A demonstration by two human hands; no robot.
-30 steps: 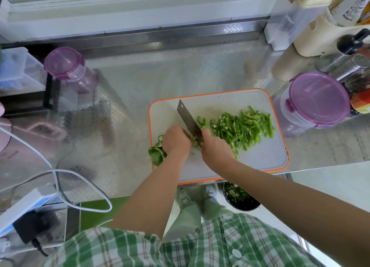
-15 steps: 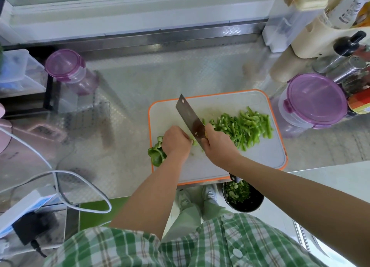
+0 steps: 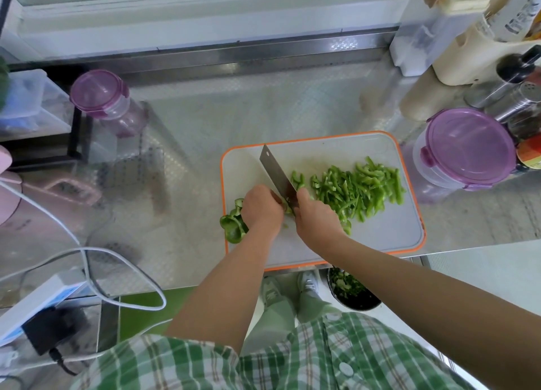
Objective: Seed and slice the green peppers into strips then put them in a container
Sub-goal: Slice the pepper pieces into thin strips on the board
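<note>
Steel rectangular cleaver (image 3: pixel 276 173) gripped by right hand (image 3: pixel 317 217); left hand (image 3: pixel 262 211) curled over glossy green pepper (image 3: pixel 232 225).

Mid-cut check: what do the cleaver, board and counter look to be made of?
Cleaver: likely steel, dull grey sheen, hang hole near its far corner.
Board: probably plastic, matte pale grey with an orange rim.
Counter: seemingly stainless steel, glossy, with an embossed pattern and mirror-like reflections.
</note>
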